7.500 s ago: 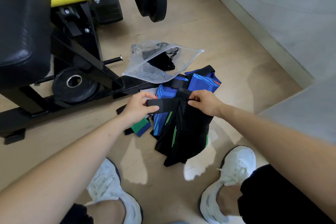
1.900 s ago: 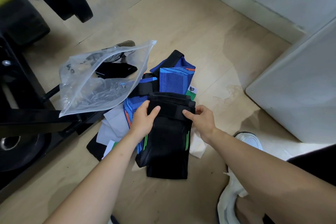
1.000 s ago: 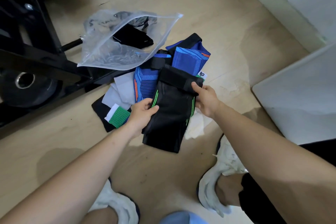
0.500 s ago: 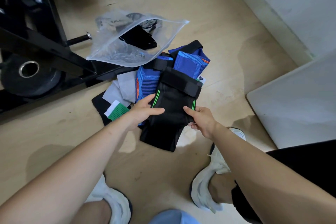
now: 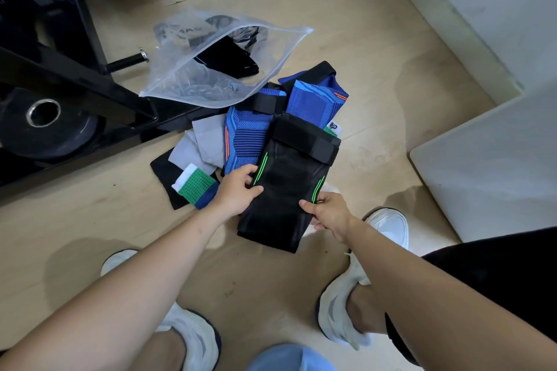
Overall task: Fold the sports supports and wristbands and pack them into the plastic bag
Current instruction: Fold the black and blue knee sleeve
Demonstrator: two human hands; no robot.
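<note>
Now that the left hand (image 5: 238, 193) and right hand (image 5: 328, 214) have slid from the strapped top down to mid-length, the black support (image 5: 286, 190) looks lined up for its fold; it is not in the bag yet.
Each hand pinches a side edge, thumb on top; the support is a flat, thin, stretchy knit sleeve with green stripes and a wide black strap across its far end, lying on the pile on the wooden floor (image 5: 376, 54); just left, a ribbed green-white-blue wristband (image 5: 196, 187); beyond, two blue supports (image 5: 247, 135), ribbed with orange marks; farthest, the clear crinkly plastic bag (image 5: 187, 69), mouth open, something dark inside.
</note>
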